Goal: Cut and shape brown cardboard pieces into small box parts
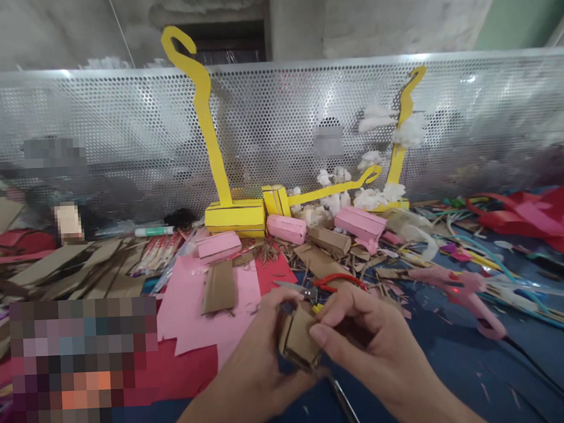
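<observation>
A small folded brown cardboard box (pixel 301 336) is held up between both hands. My left hand (pixel 264 355) is closed around its left side and underside. On the right edge, the thumb and fingers of my right hand (pixel 374 332) pinch the cardboard. Just beyond the hands lie red-handled scissors (pixel 338 281), partly covered by my fingers. A thin metallic tool (pixel 345 403) rests on the table below the box. Left of the hands, another flat brown cardboard piece (pixel 218 286) lies on pink sheets (pixel 188 309).
Yellow hook-topped stands (pixel 235 218), pink-wrapped boxes (pixel 286 229) and white fluffy tufts (pixel 409 131) stand by the perforated metal screen (pixel 278 130). A corded pink glue gun (pixel 473 300) lies right. Cardboard strips (pixel 88 267) pile up left; red ribbons (pixel 544 215) lie far right.
</observation>
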A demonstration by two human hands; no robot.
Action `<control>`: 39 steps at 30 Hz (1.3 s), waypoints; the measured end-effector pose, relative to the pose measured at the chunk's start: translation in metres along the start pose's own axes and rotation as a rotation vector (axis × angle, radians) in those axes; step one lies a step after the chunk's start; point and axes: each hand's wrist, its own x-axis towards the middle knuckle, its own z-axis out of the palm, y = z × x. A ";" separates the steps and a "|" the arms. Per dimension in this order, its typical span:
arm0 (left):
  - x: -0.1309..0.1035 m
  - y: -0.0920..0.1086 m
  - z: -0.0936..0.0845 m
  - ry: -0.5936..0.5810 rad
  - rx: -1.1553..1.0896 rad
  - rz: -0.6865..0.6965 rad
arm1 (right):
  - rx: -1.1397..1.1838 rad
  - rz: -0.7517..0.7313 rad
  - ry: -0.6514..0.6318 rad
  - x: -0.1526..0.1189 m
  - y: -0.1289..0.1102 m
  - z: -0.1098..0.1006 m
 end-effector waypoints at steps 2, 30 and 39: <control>0.002 -0.004 0.000 0.132 0.060 0.063 | 0.028 0.029 0.004 0.002 0.002 -0.001; -0.003 -0.019 -0.006 0.125 0.327 0.240 | 0.015 0.159 -0.127 0.004 0.002 -0.010; 0.000 -0.018 -0.007 0.079 0.310 0.388 | -0.015 0.133 -0.119 0.004 0.005 -0.011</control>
